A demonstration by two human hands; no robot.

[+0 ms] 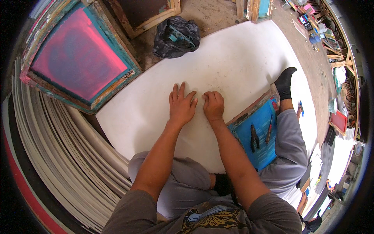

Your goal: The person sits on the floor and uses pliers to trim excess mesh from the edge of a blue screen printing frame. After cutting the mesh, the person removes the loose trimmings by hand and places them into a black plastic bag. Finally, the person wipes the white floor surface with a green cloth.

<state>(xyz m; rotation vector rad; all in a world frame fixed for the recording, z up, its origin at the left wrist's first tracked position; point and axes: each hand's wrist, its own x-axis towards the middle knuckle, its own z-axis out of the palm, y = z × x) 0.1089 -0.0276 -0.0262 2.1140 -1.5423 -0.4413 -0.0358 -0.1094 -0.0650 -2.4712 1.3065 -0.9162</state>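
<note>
While the left hand (182, 106) lies palm down with its fingers partly spread, the right hand (214, 106) is curled just beside it, thumb toward forefinger; whether it pinches something small I cannot tell; both are at the large white sheet (241, 58), which lies flat beneath them and reaches well beyond on every side but the person's own; the step in hand, as I judge it, is close fingerwork at the sheet's surface, the left hand steadying and the right doing the finer part; any next move from here calls for a light left palm and a sure right fingertip grip; just right of the right forearm a wooden frame with blue mesh (243, 136) rests against the leg, carrying black-handled pliers (254, 134) and a slim screwdriver (269, 134); taking up either would call for a short reach of the right hand past that forearm's line; farther out, a black plastic bag (163, 43) sits at the sheet's far edge, a pink-smeared screen frame (83, 54) leans at the left, and a stack of pale sheets (58, 136) curves below it
</note>
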